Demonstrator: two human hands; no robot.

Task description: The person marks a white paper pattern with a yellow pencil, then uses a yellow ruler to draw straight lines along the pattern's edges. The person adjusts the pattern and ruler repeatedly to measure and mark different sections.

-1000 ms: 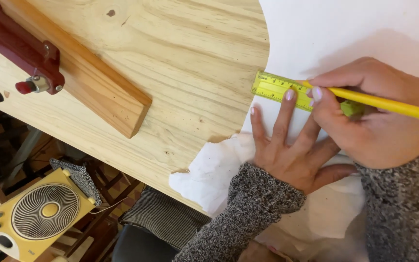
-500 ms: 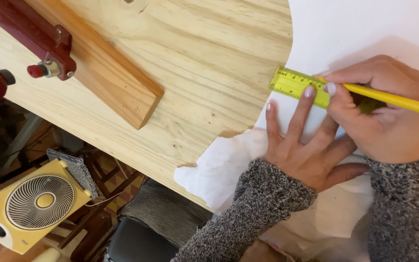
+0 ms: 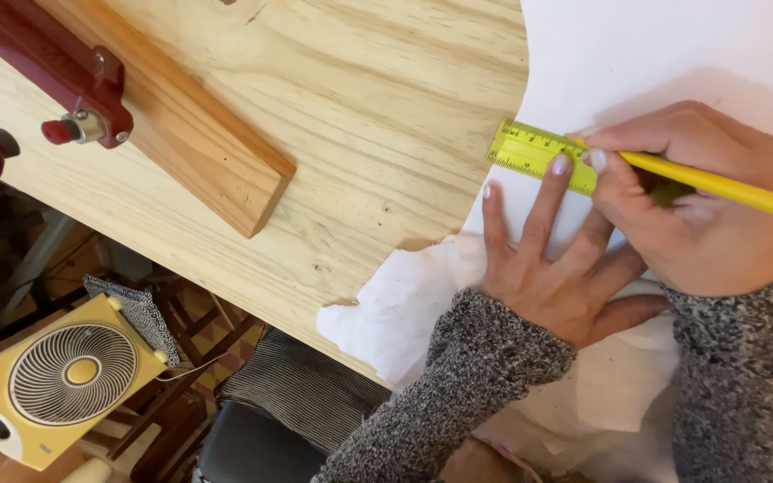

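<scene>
Pale pine tabletop (image 3: pixel 378 134) fills most of the view, with a big white sheet of paper (image 3: pixel 637 63) laid over its right side and crumpling over the near edge. On the far left a thicker block of wood (image 3: pixel 199 152) sits on the top with a dark red clamp (image 3: pixel 55 76) beside it. Down on the floor to the near left is a small yellow fan (image 3: pixel 64 380), next to a dark striped cushion (image 3: pixel 301 389).

Left hand (image 3: pixel 556 268) comes in from the near side, grey knit sleeve up to the wrist, palm down and flat on the paper. Fingers spread wide, with the longest fingertip pressing down on a yellow ruler (image 3: pixel 539 154) that lies on the paper right at its left edge.

Right hand (image 3: pixel 700 210) is just right of it, overlapping the left fingers a bit. It's curled tight around a yellow pencil (image 3: pixel 726 186), thumb and fingers pinched, with the tip end down at the ruler's edge and the shaft running off to the right. Can't actually see the point itself, the fingers hide it.
</scene>
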